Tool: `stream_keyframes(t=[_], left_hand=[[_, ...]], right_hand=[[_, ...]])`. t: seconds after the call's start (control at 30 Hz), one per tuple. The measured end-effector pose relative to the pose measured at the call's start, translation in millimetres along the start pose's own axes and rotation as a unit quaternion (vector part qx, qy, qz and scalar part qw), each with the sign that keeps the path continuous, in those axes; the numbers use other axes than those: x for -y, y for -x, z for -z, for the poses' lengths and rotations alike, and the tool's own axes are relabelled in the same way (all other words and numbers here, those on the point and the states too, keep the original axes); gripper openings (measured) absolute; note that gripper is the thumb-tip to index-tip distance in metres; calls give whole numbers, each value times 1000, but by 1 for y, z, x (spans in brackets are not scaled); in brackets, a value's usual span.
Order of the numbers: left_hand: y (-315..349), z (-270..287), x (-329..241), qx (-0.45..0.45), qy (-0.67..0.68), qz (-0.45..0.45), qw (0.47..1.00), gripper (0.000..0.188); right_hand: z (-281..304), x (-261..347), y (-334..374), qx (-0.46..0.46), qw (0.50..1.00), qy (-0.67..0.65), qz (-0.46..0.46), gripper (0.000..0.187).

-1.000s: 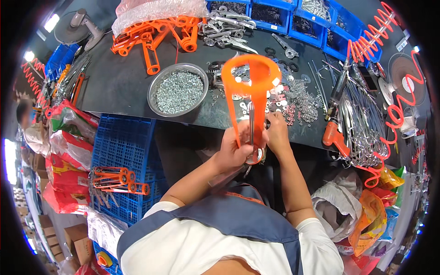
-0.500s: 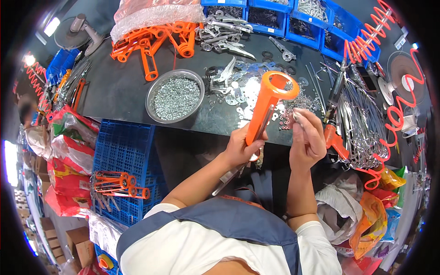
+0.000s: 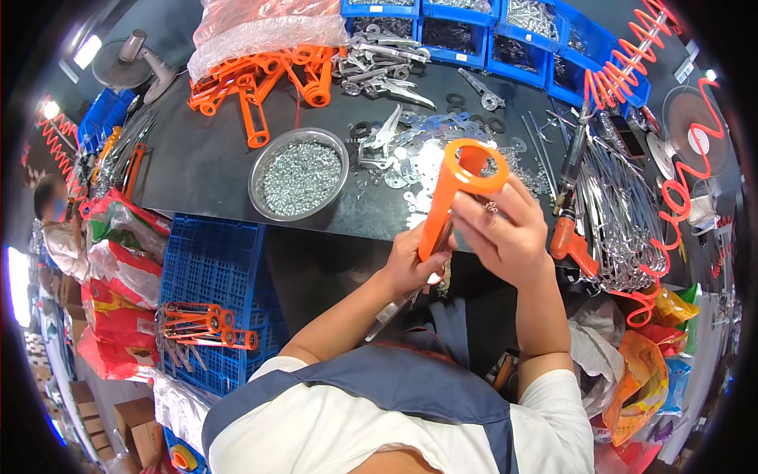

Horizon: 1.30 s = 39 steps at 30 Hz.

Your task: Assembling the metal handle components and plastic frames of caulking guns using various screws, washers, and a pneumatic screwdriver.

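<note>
A dark counter (image 3: 197,170) carries a round metal bowl (image 3: 298,174) of screws. Over its near edge, the left hand (image 3: 410,261) has its fingers clamped on an orange plastic handle (image 3: 454,193), held upright. The right hand (image 3: 505,233) pinches what looks like a tiny screw (image 3: 491,207) beside the handle's ring.

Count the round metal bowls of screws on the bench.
1. The round metal bowl sits on the dark bench, left of the orange handle held in the left hand. Other hardware lies loose or in blue bins; clutter may hide more.
</note>
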<state>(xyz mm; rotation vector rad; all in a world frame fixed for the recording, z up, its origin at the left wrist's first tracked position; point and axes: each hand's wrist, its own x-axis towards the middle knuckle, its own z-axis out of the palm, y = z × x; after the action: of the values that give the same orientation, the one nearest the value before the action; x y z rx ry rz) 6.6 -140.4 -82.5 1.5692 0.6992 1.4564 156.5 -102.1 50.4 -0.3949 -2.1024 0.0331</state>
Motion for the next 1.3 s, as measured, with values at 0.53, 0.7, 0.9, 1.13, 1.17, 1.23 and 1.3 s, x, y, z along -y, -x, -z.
stream_keyframes(t=[0.53,0.7,0.9,1.13,1.17,1.23,1.3], left_hand=[[10,1,3,-2,102,82,991,29],[7,0,0,1,83,87,993,51],[8,2,1,18,96,91,991,49],[4,-7,-5,-18,125,57,990,26],[7,-8,-5,-34,127,60,990,27],[6,-1,-1,-20,136,67,988,27],[7,0,1,-1,148,73,986,27]], right_hand=[[102,-209,141,-68,709,-296,-636,15],[65,-155,138,-282,695,-532,-393,37],[49,-72,84,-397,395,-825,-73,74],[54,-82,107,-460,797,-174,-350,59],[62,-75,111,-441,790,-253,-343,54],[60,-73,109,-419,762,-351,-346,46],[54,-86,116,-378,794,-281,-385,43]])
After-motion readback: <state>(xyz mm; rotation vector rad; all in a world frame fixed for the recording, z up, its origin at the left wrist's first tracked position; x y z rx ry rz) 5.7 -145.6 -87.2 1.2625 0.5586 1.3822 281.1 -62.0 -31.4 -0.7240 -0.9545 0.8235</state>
